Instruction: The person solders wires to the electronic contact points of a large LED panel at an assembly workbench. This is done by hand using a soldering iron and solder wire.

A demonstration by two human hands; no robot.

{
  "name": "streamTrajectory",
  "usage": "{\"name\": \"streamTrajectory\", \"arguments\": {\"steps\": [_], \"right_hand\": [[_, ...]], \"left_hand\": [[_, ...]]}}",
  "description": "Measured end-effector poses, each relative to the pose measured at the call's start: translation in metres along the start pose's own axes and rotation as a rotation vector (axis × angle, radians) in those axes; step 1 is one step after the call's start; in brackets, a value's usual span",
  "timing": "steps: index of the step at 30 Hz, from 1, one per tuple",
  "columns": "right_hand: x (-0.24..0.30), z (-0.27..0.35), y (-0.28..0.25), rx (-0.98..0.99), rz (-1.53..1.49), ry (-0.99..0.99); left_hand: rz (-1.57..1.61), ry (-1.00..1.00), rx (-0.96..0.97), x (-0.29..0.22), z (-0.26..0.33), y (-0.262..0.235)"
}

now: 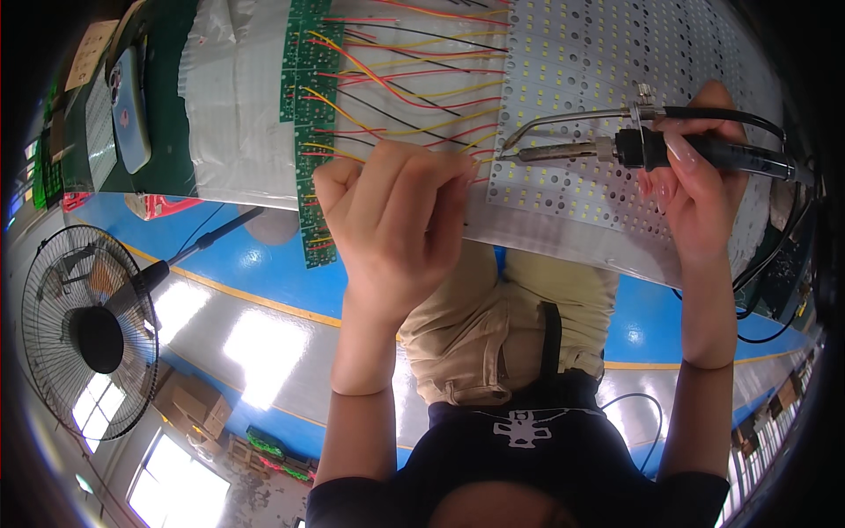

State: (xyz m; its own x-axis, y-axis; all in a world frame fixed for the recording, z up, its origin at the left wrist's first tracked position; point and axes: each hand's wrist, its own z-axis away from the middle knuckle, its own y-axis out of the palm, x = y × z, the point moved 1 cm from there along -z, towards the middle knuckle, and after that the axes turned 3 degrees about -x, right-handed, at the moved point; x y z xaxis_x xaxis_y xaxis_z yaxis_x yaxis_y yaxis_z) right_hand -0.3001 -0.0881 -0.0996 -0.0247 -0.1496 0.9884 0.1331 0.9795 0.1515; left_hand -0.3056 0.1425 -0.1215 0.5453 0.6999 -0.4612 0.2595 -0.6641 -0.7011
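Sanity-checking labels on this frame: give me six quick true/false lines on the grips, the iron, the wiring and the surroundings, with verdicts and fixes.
1. The right grip holds the soldering iron. True.
2. The soldering iron points toward the picture's right. False: it points left, toward the left grip.
3. Red, yellow and black wires lie between the green circuit board strip and the pale dotted panel. True.
4. The left grip is spread flat. False: its fingers are curled; whether they pinch a wire is hard to tell.
5. The black fan stands at the picture's left. True.
6. No phone is in view. False: a phone lies at the upper left.
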Motion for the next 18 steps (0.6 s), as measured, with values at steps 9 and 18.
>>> {"name": "streamTrajectory", "arguments": {"steps": [9,18], "right_hand": [[-0.001,0.002,-0.01,-0.041,-0.076,0.065],[0.0,-0.001,-0.008,-0.022,-0.09,0.068]], "left_hand": [[0.003,-0.027,0.005,-0.003,-0.003,-0.003],[0.013,-0.018,0.005,-0.003,-0.004,-0.005]]}}
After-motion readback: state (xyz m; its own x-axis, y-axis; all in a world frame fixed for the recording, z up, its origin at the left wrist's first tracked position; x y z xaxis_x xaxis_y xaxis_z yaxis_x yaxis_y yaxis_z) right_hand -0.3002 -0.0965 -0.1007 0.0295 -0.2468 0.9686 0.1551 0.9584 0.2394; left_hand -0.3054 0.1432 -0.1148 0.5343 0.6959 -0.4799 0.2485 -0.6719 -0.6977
